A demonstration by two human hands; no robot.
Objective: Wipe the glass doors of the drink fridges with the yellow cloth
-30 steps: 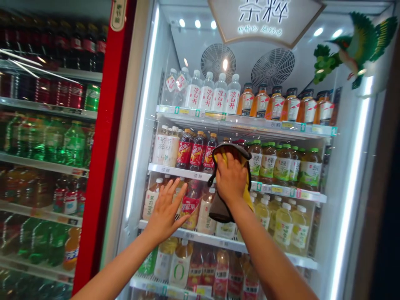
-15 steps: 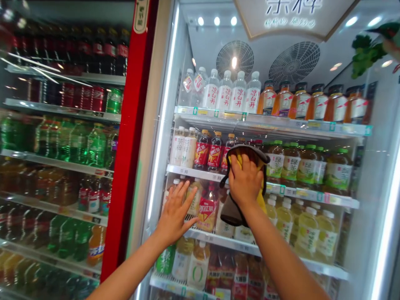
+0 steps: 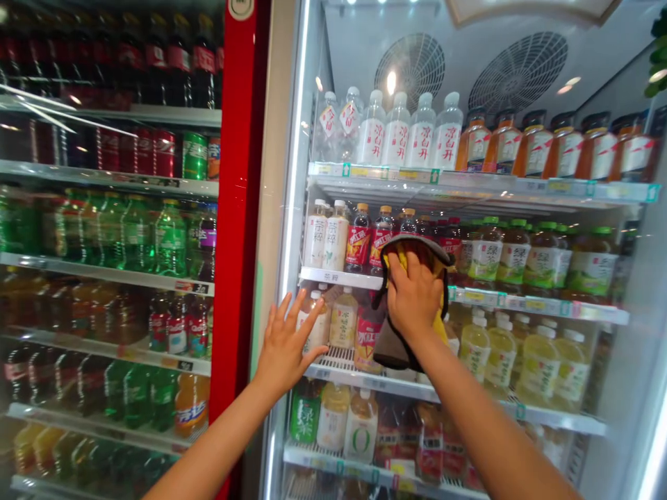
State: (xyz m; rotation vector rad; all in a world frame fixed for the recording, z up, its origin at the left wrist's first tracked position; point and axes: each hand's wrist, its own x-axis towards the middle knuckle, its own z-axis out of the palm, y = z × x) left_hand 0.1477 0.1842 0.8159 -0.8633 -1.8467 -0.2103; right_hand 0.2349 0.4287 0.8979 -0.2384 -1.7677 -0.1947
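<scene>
My right hand [image 3: 414, 298] presses a grey-and-yellow cloth [image 3: 394, 340] with dark edging against the glass front of a lit drinks fridge. Its fingers are bent into the yellow side, and the grey part hangs below. To the left, my left hand [image 3: 286, 340] is open with fingers spread, at the glass near the door's left side; whether the palm touches cannot be told. Behind the glass, red-labelled bottles [image 3: 358, 239] and a pink-labelled bottle [image 3: 367, 340] stand close to the cloth, which partly hides the pink one. Pale bottles [image 3: 342, 319] show beside my left fingertips.
A red fridge frame [image 3: 238, 208] stands left, beside another fridge with green bottles [image 3: 170, 232] and cans. Clear water bottles [image 3: 399, 132] and amber bottles [image 3: 536, 146] fill the top shelf. Green-capped tea bottles [image 3: 484, 253] are at right. Round fan grilles [image 3: 411, 66] sit above.
The view has tilted down and turned slightly left. Against the shelves, both hands and the cloth sit a little farther left and lower. My right hand still holds the cloth.
</scene>
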